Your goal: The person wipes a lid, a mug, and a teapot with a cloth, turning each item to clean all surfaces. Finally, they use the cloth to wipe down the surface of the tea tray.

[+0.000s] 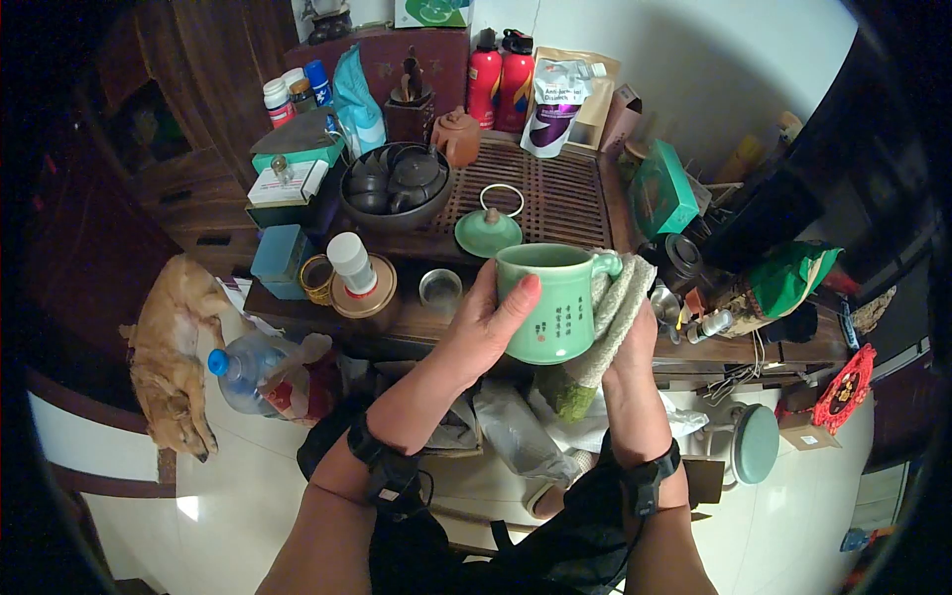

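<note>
A pale green mug (540, 302) with dark written characters on its side is held upright in front of me, its handle to the right. My left hand (493, 319) is closed around the mug's left side, thumb on the front. My right hand (635, 342) grips a whitish and green knit towel (613, 332), which lies against the mug's right side below the handle. Fingers of the right hand are partly hidden by the cloth. Just behind the mug, a green lid (481, 236) with a brown knob rests on the tea tray, beside a white ring (502, 199).
The slatted tea tray (565, 183) carries a clay teapot (456, 137) and a spouted pouch (555, 109). To its left stands a bowl of dark teaware (397, 213). A small metal cup (440, 290) is near my left hand. A dog (169, 347) lies on the floor at left.
</note>
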### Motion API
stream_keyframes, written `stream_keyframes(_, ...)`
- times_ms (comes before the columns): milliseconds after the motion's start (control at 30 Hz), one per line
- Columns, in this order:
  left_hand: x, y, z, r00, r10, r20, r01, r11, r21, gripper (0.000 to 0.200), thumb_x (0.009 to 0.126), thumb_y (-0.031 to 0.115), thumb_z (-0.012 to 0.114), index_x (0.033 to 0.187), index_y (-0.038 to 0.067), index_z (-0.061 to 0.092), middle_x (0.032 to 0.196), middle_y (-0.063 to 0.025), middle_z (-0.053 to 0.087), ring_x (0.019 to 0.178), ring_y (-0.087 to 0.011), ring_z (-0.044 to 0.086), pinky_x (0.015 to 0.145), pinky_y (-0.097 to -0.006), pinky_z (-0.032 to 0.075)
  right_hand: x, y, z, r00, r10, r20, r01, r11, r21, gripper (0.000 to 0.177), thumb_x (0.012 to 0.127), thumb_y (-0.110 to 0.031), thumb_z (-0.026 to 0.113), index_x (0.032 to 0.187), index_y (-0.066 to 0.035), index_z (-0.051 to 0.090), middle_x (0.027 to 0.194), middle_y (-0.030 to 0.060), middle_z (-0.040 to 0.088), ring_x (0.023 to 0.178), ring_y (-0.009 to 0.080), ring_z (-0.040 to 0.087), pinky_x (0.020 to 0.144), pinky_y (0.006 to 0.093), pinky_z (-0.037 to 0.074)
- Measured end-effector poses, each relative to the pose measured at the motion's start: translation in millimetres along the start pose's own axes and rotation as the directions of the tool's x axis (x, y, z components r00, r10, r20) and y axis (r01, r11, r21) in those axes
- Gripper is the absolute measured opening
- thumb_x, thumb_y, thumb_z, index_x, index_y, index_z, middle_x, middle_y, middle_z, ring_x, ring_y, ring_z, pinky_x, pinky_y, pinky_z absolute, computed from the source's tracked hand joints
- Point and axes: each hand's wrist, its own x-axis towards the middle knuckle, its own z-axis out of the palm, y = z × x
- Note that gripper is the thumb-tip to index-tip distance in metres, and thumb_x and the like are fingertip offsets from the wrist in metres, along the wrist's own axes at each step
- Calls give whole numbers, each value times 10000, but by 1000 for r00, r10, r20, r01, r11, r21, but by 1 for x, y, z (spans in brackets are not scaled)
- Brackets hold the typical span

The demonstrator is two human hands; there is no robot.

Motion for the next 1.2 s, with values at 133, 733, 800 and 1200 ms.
stream_keyframes(133,0,1,1,1000,24,-17,-24,1000,-6,613,916,483,533,1303,26,404,1190,-86,535,1085,-151,516,931,-297,421,7,-4,0,988,-155,-10,154,986,-56,260,978,-197,433,1137,-30,554,1033,84,635,890,167,630,773,303,524)
stream_keyframes(733,0,-8,2,932,305,-195,-281,949,141,577,905,393,593,1284,10,387,1197,-109,521,1090,-181,497,937,-319,394,-43,20,45,640,-529,557,725,177,-665,609,823,-85,530,1358,91,298,1308,336,382,1226,512,358,1059,586,218)
stream_keyframes(800,0,-6,-3,907,376,-191,-327,913,243,586,899,382,606,1287,6,380,1197,-113,519,1097,-183,491,944,-324,389,-53,20,50,722,-413,555,667,203,-717,583,815,-88,547,1334,75,337,1274,326,411,1167,514,399,1017,584,276)
stream_keyframes(1200,-12,15,10,830,543,124,-557,812,175,1092,652,481,812,1399,-3,180,1346,-130,358,1252,-249,387,1049,-389,306,-40,-16,40,885,-409,222,443,887,-132,507,930,-397,508,1288,-48,428,1258,138,509,1183,242,496,987,413,427)
